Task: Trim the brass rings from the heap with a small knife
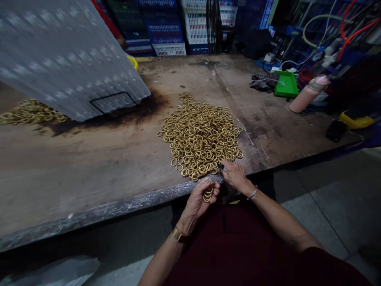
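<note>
A heap of brass-coloured metal rings is spread near the front edge of the worktable. Just off that edge, my left hand is closed around several brass rings, which lie stacked against its fingers. To its right, my right hand grips a small black-handled tool at the near side of the heap. A thin metal tip points from the right hand toward the left fingers. The tool's exact kind is too small to make out. Both hands are close together, the fingertips almost meeting.
A grey ribbed panel stands on the wooden table at left, with more rings beside it. Behind it shows another person's red sleeve. At right are a green tray, a pink bottle and hoses. Crates are stacked behind.
</note>
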{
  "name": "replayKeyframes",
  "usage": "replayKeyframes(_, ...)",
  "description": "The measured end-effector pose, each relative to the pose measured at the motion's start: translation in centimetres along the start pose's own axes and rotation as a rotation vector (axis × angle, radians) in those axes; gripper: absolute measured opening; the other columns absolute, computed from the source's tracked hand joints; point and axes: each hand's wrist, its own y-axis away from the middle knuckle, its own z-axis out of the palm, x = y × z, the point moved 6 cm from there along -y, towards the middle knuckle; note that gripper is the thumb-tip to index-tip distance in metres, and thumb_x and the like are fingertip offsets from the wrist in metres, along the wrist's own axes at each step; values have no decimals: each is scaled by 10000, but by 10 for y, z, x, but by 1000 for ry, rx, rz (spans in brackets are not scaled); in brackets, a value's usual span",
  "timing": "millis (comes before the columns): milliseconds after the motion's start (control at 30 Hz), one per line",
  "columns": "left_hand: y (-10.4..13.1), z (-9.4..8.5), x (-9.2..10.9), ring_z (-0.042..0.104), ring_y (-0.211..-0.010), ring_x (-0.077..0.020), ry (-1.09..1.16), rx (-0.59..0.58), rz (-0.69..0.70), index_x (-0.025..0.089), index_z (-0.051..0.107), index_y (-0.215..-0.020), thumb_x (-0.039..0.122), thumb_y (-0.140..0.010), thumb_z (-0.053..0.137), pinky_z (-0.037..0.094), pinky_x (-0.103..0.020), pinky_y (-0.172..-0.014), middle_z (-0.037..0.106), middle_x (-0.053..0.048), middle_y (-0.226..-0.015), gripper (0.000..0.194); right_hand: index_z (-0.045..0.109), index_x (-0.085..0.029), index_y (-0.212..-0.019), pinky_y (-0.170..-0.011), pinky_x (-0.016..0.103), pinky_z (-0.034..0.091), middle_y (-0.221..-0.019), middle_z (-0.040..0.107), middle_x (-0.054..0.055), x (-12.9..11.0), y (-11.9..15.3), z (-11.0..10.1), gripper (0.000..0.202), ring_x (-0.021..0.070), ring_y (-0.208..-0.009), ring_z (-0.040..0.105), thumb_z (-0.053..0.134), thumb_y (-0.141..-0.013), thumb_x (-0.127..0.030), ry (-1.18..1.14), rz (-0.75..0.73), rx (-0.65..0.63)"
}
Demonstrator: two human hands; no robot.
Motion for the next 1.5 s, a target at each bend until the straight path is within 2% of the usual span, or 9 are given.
replayKeyframes(167,-4,0,0,552,-596,-95,79,-54,-46,153,547,-798,286,-629,751,350,-139,-417,577,-11,-703,297,594,-202,-942,-616,247,325,-867,672,50,12,-5,-2,170,156,-713,572,487,-820,-254,-160,14,90)
replayKeyframes(300,-9,2,-2,543,-592,-83,85,-25,-23,139,523,-718,288,-637,761,329,-124,-403,563,-9,-689,292,533,-195,-756,-550,221,328,-622,522,-25,18,-5,-7,162,98,-544,445,480,-809,-338,-637,84,112)
replayKeyframes(467,-13,10,2,562,-591,-92,-5,37,83,144,569,-908,264,-626,778,370,-141,-407,587,-5,-713,371,422,-219,-792,-386,179,195,-520,370,-107,-4,10,1,315,43,-381,260,590,-726,-476,-1456,198,-233)
replayKeyframes(633,-10,15,4,477,-503,-48,-29,41,134,140,583,-920,334,-623,783,333,-137,-393,550,23,-669,407,403,-218,-783,-363,164,165,-495,330,-123,-23,21,6,374,18,-352,195,662,-686,-470,-1751,194,-452)
replayKeyframes(867,-10,5,4,378,-447,-24,-142,137,228,146,552,-798,424,-597,782,250,-136,-384,494,50,-602,413,420,-217,-802,-379,166,201,-539,380,-108,-24,24,20,360,21,-369,221,652,-683,-464,-1712,222,-480)
replayKeyframes(1100,0,-1,23,400,-509,-86,-579,292,498,180,605,-699,348,-724,673,331,-189,-487,461,44,-550,183,541,-187,-787,-468,198,309,-598,468,-48,-1,12,-11,217,75,-500,375,547,-764,-402,-1002,131,-5)
replayKeyframes(1233,6,7,33,453,-600,-121,-703,314,659,191,659,-663,222,-685,681,383,-218,-610,553,15,-606,43,553,-182,-743,-575,212,347,-653,493,-33,-14,12,-17,194,90,-594,418,522,-793,-366,-753,-49,8)
replayKeyframes(1333,4,6,30,458,-583,-111,-691,297,615,190,646,-684,258,-691,684,383,-209,-577,565,17,-623,79,515,-186,-680,-566,212,327,-599,447,-46,-18,12,-11,218,91,-580,392,508,-798,-369,-712,-31,-17)
replayKeyframes(1500,-3,3,12,374,-404,-54,-530,160,283,189,555,-804,487,-735,633,269,-171,-378,494,57,-573,315,498,-186,-642,-536,209,305,-574,411,-55,-16,11,-6,229,86,-555,363,510,-774,-372,-777,52,-53)
